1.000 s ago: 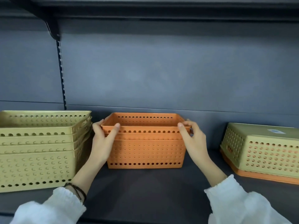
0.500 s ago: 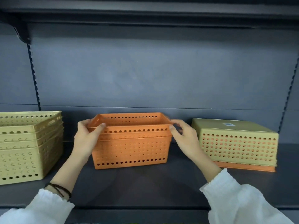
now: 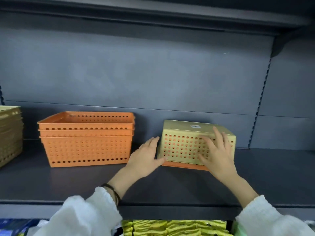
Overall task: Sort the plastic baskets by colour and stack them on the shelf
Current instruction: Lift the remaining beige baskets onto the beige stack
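You have let go of the stack of orange perforated plastic baskets (image 3: 86, 140), which now stands alone toward the left of the dark grey metal shelf (image 3: 170, 184). Half a second ago both hands held its rim. Now your left hand (image 3: 146, 157) and right hand (image 3: 216, 154) reach, fingers spread and grasping nothing yet, onto the upturned yellow-green perforated plastic basket (image 3: 184, 143) covering an orange basket (image 3: 184, 165) right of centre. Those two colours look next for separating. The yellow-green stack (image 3: 10, 133) sits at the left edge.
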`<action>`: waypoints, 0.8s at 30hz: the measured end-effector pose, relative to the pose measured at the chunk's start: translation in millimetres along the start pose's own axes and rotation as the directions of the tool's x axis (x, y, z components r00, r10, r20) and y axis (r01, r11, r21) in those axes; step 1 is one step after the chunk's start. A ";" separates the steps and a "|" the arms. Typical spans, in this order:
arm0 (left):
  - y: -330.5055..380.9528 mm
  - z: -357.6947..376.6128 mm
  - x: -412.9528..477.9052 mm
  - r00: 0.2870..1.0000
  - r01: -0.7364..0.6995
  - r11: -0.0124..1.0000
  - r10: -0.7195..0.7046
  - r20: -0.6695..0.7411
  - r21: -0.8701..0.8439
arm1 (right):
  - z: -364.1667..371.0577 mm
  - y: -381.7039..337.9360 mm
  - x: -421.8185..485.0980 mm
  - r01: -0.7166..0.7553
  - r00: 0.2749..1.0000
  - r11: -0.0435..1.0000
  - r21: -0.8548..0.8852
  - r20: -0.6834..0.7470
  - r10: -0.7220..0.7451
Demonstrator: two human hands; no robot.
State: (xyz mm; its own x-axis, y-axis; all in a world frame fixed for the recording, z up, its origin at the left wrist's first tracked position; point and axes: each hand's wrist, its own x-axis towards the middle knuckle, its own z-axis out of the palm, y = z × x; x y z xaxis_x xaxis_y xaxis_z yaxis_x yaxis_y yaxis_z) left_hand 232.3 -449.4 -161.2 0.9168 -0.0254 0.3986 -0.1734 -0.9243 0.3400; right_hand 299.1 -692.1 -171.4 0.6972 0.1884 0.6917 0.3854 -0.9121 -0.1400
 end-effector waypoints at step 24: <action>-11.6 69.1 35.7 0.943 0.027 0.770 -0.232 -0.239 -0.638 | 20.7 64.6 -17.5 -0.285 0.953 0.673 0.682 0.127 0.275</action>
State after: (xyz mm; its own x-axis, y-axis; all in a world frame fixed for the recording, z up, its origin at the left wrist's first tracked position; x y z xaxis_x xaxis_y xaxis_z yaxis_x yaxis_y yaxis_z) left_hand 291.9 -465.9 -209.7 0.8186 0.2812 0.5007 -0.3377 -0.4695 0.8158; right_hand 324.3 -746.8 -207.3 0.8472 -0.0248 0.5307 0.4731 -0.4194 -0.7748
